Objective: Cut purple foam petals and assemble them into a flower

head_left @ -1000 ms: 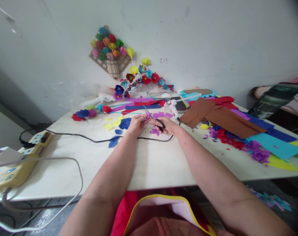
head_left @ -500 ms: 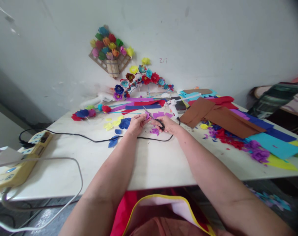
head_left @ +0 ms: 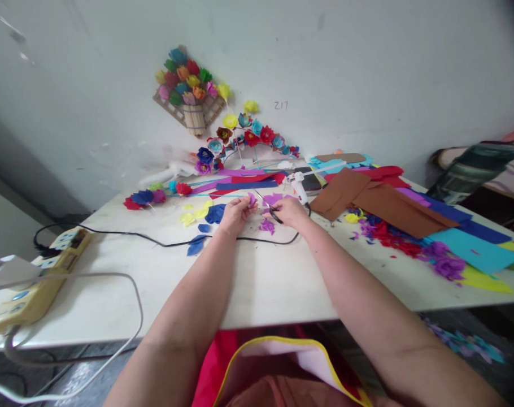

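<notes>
My left hand (head_left: 237,213) pinches a small purple paper piece (head_left: 252,199) between thumb and fingers. Just to its right, my right hand (head_left: 289,212) is closed around the black handles of scissors (head_left: 265,202), whose blades point up and to the left, a little apart from the purple piece. Beneath and between the hands lie purple scraps (head_left: 266,226). Blue paper petals (head_left: 195,245) and yellow petals (head_left: 188,219) rest left of my left hand.
A white glue gun (head_left: 298,185) stands behind my right hand, its black cord crossing the table (head_left: 278,282) to a power strip (head_left: 56,277). Brown sheets (head_left: 403,210) and coloured scraps lie at right. Paper flowers (head_left: 142,198) lie at left; others stand at the wall.
The scissors have come away from the purple piece, and my right hand has turned, with its fingers now more hidden. My left hand stays almost in place.
</notes>
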A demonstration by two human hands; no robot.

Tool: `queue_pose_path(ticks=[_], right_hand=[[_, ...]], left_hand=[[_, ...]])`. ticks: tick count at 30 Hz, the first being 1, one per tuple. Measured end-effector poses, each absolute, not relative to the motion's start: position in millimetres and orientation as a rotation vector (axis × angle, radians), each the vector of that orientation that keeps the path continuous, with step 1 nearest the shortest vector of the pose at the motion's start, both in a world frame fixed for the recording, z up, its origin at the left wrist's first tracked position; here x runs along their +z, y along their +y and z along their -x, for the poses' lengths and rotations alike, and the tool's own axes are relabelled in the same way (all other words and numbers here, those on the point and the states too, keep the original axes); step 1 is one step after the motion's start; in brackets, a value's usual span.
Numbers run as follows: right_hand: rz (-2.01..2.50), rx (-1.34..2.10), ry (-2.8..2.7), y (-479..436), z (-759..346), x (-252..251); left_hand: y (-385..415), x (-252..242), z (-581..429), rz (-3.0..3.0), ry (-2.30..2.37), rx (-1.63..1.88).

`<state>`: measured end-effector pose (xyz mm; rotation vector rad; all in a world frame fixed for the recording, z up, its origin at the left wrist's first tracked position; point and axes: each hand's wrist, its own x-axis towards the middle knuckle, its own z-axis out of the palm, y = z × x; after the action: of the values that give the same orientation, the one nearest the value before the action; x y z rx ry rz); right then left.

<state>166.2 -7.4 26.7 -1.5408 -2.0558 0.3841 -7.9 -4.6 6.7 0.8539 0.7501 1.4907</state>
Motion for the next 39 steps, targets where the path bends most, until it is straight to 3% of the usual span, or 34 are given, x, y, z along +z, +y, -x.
queue_pose_path(ticks=[3, 11, 27, 34, 39], right_hand=[[1.677, 0.164, -2.160, -14, -165, 33], [1.760, 0.086, -2.231, -17, -161, 34], [1.746, 0.206, -2.151, -18, -159, 35], [1.380, 0.983, -1.600, -15, -154, 37], [1.213, 1.239, -1.383, -16, -153, 36]], left_hand=[[-7, 8, 7, -0.899, 0.740, 1.448], [-10, 12, 5, -0.909, 0.742, 1.378], [-6, 5, 6, -1.047, 0.733, 1.288], [-7, 6, 4, -1.079, 0.771, 1.270], [-7, 4, 3, -1.119, 0.764, 1.233]])
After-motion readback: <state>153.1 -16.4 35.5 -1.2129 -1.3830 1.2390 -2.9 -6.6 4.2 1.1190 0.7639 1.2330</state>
